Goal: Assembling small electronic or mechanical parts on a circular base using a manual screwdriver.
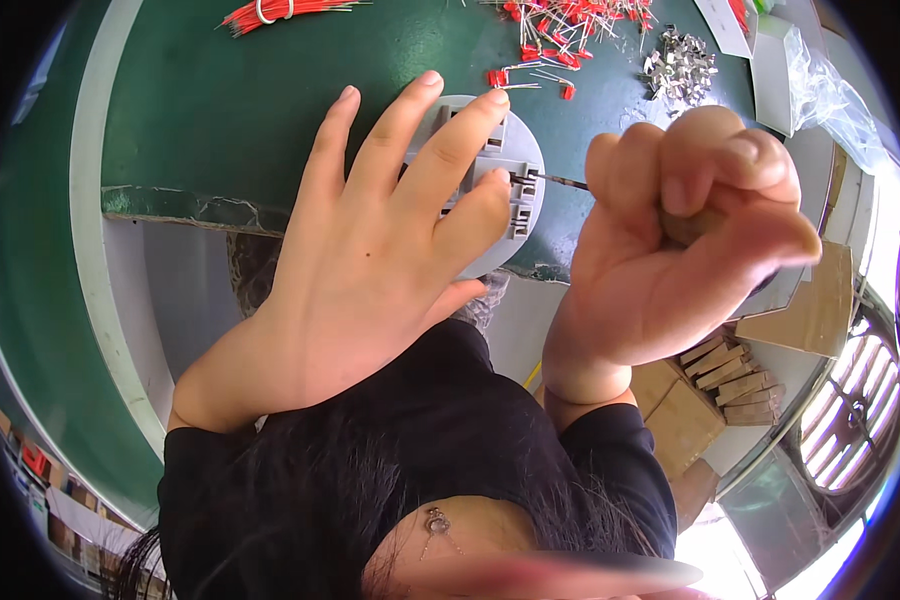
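A round grey plastic base (pixel 532 150) with slots and small metal contacts lies near the front edge of the green table. My left hand (pixel 370 230) rests over it with fingers spread, covering its left part. The thumb and index fingertips touch the base. My right hand (pixel 685 220) is closed round a screwdriver whose thin dark shaft (pixel 567 181) points left. Its tip meets a slot at the base's right side. The handle is mostly hidden in my fist.
Red two-legged components (pixel 560 30) lie loose at the back, beside a pile of small metal clips (pixel 680 68). A banded red bundle (pixel 280 12) is at the back left. A clear plastic bag (pixel 830 95), cardboard boxes (pixel 675 415) and a fan (pixel 852 405) are at the right.
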Demonstrator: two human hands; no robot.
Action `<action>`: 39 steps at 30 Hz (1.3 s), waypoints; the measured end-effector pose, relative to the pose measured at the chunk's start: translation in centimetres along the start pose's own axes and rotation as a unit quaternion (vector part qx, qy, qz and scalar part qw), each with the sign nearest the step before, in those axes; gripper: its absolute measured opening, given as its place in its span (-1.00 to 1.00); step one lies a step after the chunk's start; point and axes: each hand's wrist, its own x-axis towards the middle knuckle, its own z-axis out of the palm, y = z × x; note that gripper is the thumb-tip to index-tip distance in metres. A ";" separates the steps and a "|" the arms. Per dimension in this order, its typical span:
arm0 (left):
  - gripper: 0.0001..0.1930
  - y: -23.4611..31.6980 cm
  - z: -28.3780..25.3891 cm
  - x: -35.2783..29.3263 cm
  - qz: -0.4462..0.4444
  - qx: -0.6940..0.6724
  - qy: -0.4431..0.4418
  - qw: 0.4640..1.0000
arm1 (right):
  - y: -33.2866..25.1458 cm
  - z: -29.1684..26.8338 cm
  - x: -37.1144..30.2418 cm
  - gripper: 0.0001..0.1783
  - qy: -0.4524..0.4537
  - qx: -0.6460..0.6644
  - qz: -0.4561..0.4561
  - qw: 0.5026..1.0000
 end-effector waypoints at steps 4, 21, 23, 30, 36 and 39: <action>-0.08 0.1 0.0 0.0 -0.003 0.004 -0.012 1.000 | -0.3 0.0 0.0 -0.46 0.000 -0.002 -0.017 1.000; -0.13 -3.6 -8.3 -10.1 -0.242 -0.015 0.291 0.926 | -5.3 -7.3 1.0 -0.81 0.219 -0.517 -0.077 0.824; -0.17 -13.4 -13.6 -21.8 -0.315 0.211 0.316 0.870 | -4.2 -9.2 1.3 -0.90 0.135 -0.585 0.101 0.793; -0.11 -10.4 -10.0 -27.3 -0.450 0.275 0.325 0.785 | 0.8 -12.3 0.5 -0.86 -0.041 -0.654 0.055 0.753; -0.14 -16.2 -13.2 -6.2 -0.344 0.276 0.280 0.852 | 0.3 -17.8 -2.0 -0.78 0.081 -0.602 0.035 0.794; -0.13 -18.0 -13.1 -3.0 -0.422 0.279 0.277 0.817 | 2.3 -20.0 -0.1 -0.74 0.061 -0.545 -0.072 0.833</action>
